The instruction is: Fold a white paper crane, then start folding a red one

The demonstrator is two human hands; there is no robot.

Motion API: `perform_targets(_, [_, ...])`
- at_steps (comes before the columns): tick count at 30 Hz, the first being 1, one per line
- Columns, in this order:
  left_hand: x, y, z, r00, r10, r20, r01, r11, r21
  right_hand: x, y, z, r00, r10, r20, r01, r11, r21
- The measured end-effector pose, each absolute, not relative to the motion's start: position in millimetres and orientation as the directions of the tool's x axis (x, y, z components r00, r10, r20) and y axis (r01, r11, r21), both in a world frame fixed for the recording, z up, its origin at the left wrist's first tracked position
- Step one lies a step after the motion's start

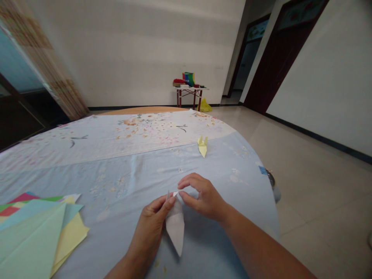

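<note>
A white folded paper point(176, 226), long and pointed toward me, lies between my two hands on the table's light blue flowered cloth point(122, 170). My left hand point(151, 224) pinches its upper left edge with thumb and fingers closed. My right hand point(202, 195) pinches a small flap at the paper's top tip, fingers curled. A finished yellow folded paper figure point(202, 146) rests farther back on the cloth, to the right of centre.
A stack of coloured paper sheets point(35, 228) lies at the near left. The table's round edge point(270, 193) drops to a tiled floor on the right. A small table point(190, 91) with colourful items stands by the far wall, near dark doorways.
</note>
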State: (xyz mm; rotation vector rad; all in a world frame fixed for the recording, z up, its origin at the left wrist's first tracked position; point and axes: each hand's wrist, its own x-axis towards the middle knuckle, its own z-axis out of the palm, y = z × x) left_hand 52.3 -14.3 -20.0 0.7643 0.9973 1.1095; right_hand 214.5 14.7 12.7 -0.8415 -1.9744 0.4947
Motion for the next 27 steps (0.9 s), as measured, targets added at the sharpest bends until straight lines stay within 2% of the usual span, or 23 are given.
perform_targets(11, [50.4,-13.8,-23.0,0.131,0.965,-0.228,-0.322,0.259,0.910,214.9,15.1,12.1,-0.420,0.716,0.558,0.332,0.693,-0.640])
perform_targets(21, [48.5,-14.5,-17.5,0.097,0.971,-0.217,-0.233,0.234,0.944,213.7,13.8,13.7,-0.416,0.740,0.529,0.245,0.652,-0.718])
perform_targets(27, [49.0,-14.9,-18.0,0.084,0.973,-0.216,-0.241,0.231,0.943,215.3,13.9,15.8,-0.442,0.759,0.478,0.236,0.613,-0.754])
